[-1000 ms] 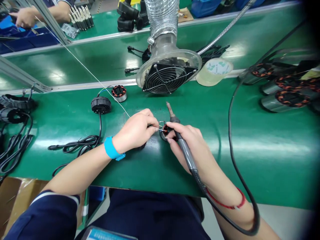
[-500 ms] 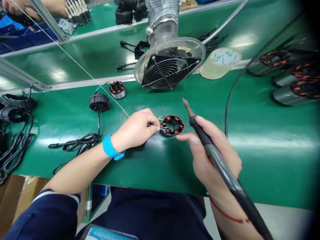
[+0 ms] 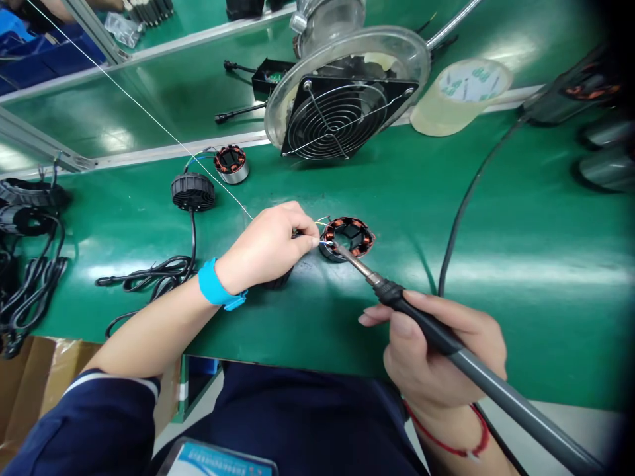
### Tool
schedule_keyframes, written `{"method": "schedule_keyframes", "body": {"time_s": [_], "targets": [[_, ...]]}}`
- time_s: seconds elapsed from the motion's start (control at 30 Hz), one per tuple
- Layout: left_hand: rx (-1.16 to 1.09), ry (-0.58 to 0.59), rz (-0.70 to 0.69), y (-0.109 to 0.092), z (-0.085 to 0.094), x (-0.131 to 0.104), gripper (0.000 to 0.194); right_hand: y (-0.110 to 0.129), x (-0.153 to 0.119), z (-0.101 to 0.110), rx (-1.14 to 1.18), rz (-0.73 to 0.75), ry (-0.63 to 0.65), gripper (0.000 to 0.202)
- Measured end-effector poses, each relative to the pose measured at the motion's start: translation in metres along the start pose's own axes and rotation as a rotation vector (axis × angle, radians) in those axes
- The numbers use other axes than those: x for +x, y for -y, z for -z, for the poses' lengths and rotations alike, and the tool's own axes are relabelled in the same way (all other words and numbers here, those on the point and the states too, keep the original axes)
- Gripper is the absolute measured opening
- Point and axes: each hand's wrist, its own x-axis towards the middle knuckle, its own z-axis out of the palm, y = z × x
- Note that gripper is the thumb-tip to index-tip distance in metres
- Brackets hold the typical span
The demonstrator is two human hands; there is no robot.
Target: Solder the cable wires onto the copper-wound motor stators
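Note:
My left hand (image 3: pixel 278 243), with a blue band at the wrist, pinches thin wires at the left edge of a copper-wound stator (image 3: pixel 364 231). A soldering iron (image 3: pixel 421 320) is in my right hand (image 3: pixel 449 354), its tip touching or very near the wires at the stator's left side. Which of the two I cannot tell. Part of a dark round piece (image 3: pixel 280 279) shows beneath my left hand. Farther left, a second stator (image 3: pixel 231 165) is joined by coloured wires to a black ribbed cap (image 3: pixel 193 192) with a cable.
A fume hood with a fan grille (image 3: pixel 337 122) hangs behind the stator. Right of it lies a tape roll (image 3: pixel 461 96). Coiled black cables (image 3: pixel 34 284) sit at the left, metal-cased motor parts (image 3: pixel 608 168) at the far right. The iron's cord (image 3: pixel 459 218) crosses the bench.
My right hand has turned the iron and brought its tip left and down to the wires at the stator. My left hand keeps its pinch. The whole view has shifted slightly.

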Motion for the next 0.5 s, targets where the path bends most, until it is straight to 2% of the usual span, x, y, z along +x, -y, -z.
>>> {"method": "schedule_keyframes", "body": {"time_s": [0.23, 0.5], "targets": [[0.006, 0.002, -0.006, -0.0007, 0.0000, 0.0010, 0.014, 0.0017, -0.0007, -0.0033, 0.003, -0.011, 0.026, 0.023], [-0.050, -0.009, -0.003, 0.0001, 0.0016, 0.0018, 0.015, 0.0054, 0.0034, -0.0071, -0.002, -0.029, -0.018, 0.016]]}}
